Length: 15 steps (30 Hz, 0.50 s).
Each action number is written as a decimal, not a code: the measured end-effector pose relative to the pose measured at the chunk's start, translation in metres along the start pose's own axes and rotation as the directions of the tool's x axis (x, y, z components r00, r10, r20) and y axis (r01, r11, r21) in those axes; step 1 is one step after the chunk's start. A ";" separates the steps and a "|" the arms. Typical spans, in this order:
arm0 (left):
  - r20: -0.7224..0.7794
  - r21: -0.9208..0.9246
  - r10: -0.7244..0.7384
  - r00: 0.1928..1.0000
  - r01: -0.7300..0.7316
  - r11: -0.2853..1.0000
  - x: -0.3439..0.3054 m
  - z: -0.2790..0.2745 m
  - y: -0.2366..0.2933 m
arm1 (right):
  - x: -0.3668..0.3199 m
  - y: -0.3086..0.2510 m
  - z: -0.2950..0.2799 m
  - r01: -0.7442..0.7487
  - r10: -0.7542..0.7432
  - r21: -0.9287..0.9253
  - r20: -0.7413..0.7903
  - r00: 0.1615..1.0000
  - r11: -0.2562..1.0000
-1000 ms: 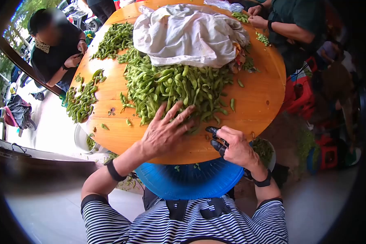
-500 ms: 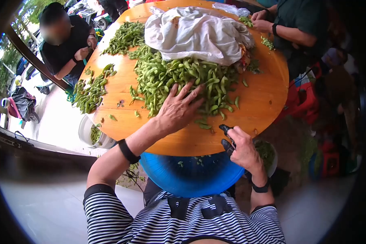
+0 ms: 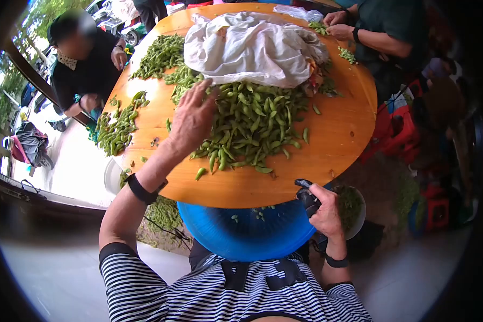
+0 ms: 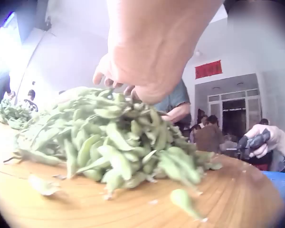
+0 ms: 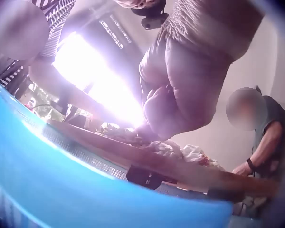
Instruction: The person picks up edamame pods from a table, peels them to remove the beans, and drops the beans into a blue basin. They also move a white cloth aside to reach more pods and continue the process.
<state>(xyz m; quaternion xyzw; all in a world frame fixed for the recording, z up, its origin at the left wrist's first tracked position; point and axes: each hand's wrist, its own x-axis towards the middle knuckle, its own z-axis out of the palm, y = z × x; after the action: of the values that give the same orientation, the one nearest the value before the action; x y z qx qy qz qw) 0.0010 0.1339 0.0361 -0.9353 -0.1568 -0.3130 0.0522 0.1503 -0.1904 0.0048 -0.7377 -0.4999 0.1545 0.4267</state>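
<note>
Green pods lie heaped on the round wooden table. My left hand is at the heap's upper left, fingers extended; in the left wrist view, the hand is just above the pods, fingertips at the top of the heap, some hidden. My right hand is off the table's front edge, above the blue basin, fingers bent. Black coverings show on its thumb and a finger; whether something is between them cannot be told. The right wrist view shows the hand with curled fingers.
A white cloth covers the back of the heap. Smaller pod piles lie at the left. Two people stand across the table, left and right. White buckets stand below both sides, the right one holding green matter.
My left hand has moved from the front of the heap to its upper left. Several pods now lie nearer the table's front. My right hand has moved slightly right and down.
</note>
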 end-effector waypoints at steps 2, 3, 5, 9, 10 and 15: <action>0.056 -0.081 -0.061 0.997 0.066 0.995 -0.006 0.026 -0.036 | 0.001 -0.002 0.002 -0.019 0.018 0.035 0.041 0.999 0.999; 0.077 -0.154 -0.080 0.994 0.091 0.984 -0.003 0.025 -0.046 | 0.001 -0.001 0.003 -0.027 0.026 0.037 0.042 0.999 0.999; 0.049 -0.164 -0.166 0.985 0.172 0.971 0.000 0.044 -0.073 | 0.003 0.000 0.006 -0.044 0.044 0.010 0.062 0.997 0.999; 0.050 -0.198 -0.175 0.983 0.181 0.963 0.029 0.053 -0.079 | 0.010 0.005 0.013 -0.051 0.047 0.056 0.071 0.996 0.997; 0.155 -0.224 -0.218 0.963 0.249 0.942 0.039 0.059 -0.088 | 0.012 0.005 0.016 -0.050 0.045 0.086 0.054 0.998 0.995; 0.085 -0.256 -0.273 0.958 0.286 0.923 0.063 0.099 -0.099 | 0.015 0.005 0.028 -0.068 0.070 0.137 -0.014 0.997 0.988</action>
<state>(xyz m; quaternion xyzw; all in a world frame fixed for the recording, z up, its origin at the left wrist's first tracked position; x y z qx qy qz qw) 0.0721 0.2631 -0.0049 -0.9090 -0.2465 -0.3130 -0.1225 0.1413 -0.1646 -0.0125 -0.7250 -0.4581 0.1961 0.4754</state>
